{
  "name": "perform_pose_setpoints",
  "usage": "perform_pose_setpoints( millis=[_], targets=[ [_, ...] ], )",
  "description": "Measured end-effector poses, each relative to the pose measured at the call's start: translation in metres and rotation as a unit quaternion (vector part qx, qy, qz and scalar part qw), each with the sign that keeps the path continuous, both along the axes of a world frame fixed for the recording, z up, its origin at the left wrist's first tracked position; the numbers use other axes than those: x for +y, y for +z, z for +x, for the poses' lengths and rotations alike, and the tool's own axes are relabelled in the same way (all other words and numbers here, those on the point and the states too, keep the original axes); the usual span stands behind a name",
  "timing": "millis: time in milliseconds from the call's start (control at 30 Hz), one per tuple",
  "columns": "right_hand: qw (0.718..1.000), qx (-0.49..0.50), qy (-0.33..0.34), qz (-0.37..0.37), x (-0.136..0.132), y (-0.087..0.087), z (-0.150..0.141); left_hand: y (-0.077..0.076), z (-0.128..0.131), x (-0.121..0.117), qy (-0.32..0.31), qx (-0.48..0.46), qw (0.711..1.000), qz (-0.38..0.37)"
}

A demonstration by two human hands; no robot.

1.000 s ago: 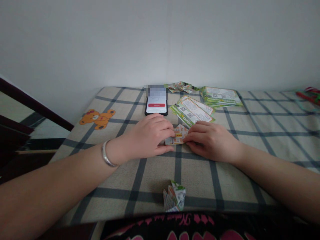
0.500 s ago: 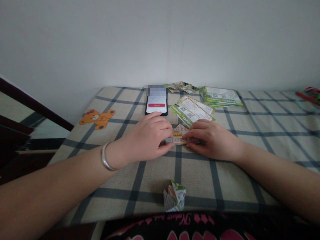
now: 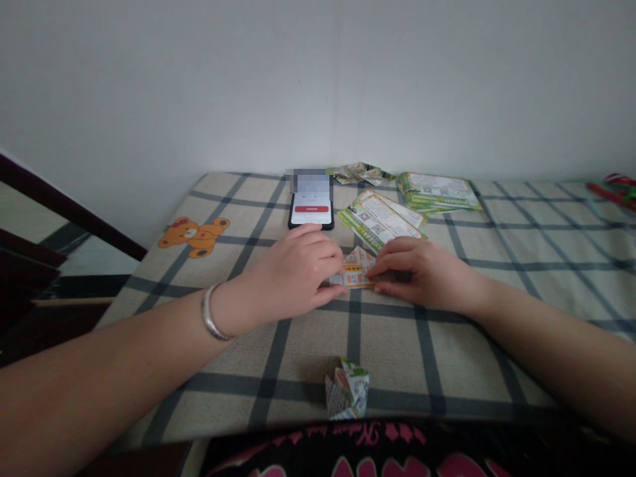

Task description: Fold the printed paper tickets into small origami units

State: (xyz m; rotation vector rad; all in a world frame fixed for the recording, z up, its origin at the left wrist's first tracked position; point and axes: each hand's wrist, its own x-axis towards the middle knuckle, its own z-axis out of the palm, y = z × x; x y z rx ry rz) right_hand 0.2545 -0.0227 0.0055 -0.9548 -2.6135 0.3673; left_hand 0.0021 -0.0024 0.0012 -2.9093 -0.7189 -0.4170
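A folded paper [image 3: 355, 267], printed in orange and white with a pointed top, lies on the checked tablecloth between my hands. My left hand [image 3: 305, 268] grips its left end between thumb and fingers. At the right end, my right hand [image 3: 417, 271] pinches the same paper, its fingertips partly covering that side. Just beyond the paper lie several printed flyers [image 3: 382, 217]. Near the table's front edge sits a small folded paper piece [image 3: 348, 389] with green and orange print.
A phone [image 3: 311, 207] with a lit screen lies past my left hand. Crumpled-looking folded papers [image 3: 362, 173] and a stack of flyers [image 3: 440, 191] are by the wall. A bear picture [image 3: 193, 236] is at left, a red object [image 3: 616, 191] at far right.
My right hand has shifted slightly at the paper's right end, and the strip along the paper's lower edge looks flatter there. My left hand stays nearly still.
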Motion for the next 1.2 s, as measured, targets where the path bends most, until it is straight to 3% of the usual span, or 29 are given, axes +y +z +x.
perform_pose_setpoints(
  millis=[233, 567, 900, 1200],
  targets=[
    [0.998, -0.017, -0.019, 0.056, -0.004, -0.006, -0.006, 0.000, 0.003, -0.002, -0.008, 0.000, 0.999, 0.040],
    [0.985, -0.057, -0.049, 0.155, -0.011, -0.005, -0.019, 0.001, 0.007, -0.005, 0.019, 0.005, 0.999, 0.032],
    [0.988, -0.052, -0.054, 0.133, -0.010, -0.003, -0.016, 0.002, 0.007, -0.006, 0.031, -0.011, 0.999, -0.005],
    [0.994, -0.036, -0.051, 0.084, -0.007, -0.002, -0.012, 0.001, 0.005, -0.003, 0.036, -0.051, 0.994, -0.087]
  ],
)
